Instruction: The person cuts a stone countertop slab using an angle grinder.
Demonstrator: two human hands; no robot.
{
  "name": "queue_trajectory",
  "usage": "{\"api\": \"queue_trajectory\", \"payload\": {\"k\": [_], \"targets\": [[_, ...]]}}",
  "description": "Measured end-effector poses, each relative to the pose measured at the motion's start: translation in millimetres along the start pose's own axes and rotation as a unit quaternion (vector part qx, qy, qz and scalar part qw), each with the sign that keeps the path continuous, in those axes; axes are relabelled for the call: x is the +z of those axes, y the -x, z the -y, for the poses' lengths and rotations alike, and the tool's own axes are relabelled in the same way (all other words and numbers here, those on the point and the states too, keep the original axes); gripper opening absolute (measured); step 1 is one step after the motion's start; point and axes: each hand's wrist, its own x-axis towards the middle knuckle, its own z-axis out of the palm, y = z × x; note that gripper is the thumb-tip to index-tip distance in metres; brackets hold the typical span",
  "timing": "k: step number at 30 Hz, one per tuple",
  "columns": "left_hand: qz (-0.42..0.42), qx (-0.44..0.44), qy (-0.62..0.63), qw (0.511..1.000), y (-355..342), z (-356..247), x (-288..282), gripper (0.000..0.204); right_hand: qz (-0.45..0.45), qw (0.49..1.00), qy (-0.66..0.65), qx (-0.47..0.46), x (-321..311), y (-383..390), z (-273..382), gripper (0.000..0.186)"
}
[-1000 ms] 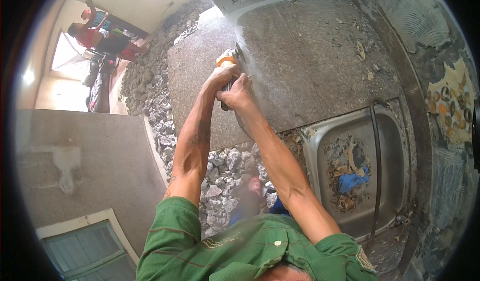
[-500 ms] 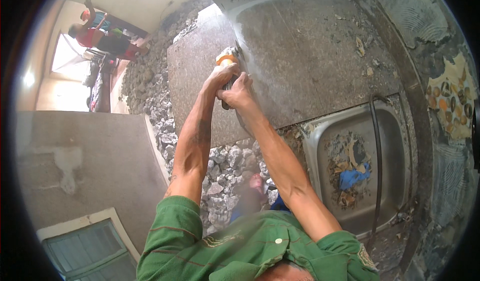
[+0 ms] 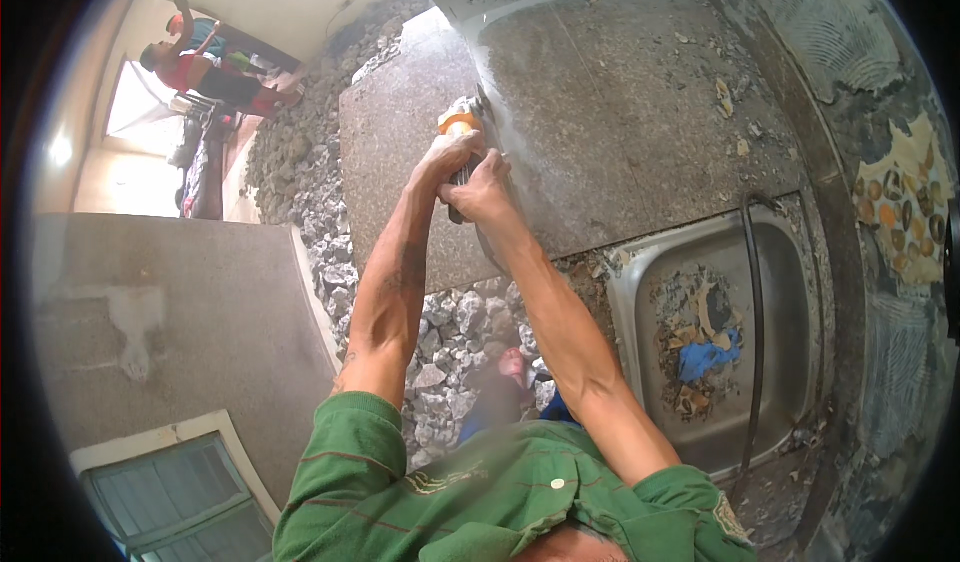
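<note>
My left hand is closed round the orange-and-dark angle grinder, near its front. My right hand is closed on the body just behind. The grinder's disc, seen edge-on, is at a grey, speckled stone slab, along a pale dusty streak running toward the slab's back. Whether the disc is cutting in cannot be told exactly. A dark cord hangs below the tool, between my forearms.
A steel sink holding debris and a blue scrap, with a bent black hose, sits right. Broken rubble lies below and left of the slab. A grey wall with a window is left. Two other people are in a doorway beyond.
Both my hands and the grinder have shifted very slightly to the right. My grip looks the same.
</note>
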Motion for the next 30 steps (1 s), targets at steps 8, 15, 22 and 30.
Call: {"api": "queue_trajectory", "payload": {"k": [8, 15, 22, 30], "targets": [[0.001, -0.026, 0.062, 0.998, 1, 1, 1, 0.042, -0.011, 1.0, -0.006, -0.01, 1, 4, -2, 0.099], [-0.011, -0.063, 0.069, 0.996, 13, -9, 0, 0.042, -0.034, 0.999, 0.006, -0.022, 0, 8, -4, 0.096], [0.013, -0.068, 0.061, 0.996, 11, -2, 3, 0.042, -0.02, 0.999, 0.038, 0.001, -4, 15, 0, 0.095], [0.001, -0.068, 0.061, 0.996, 11, 0, 5, 0.046, 0.001, 1.0, 0.017, -0.002, -6, 19, 2, 0.095]]}}
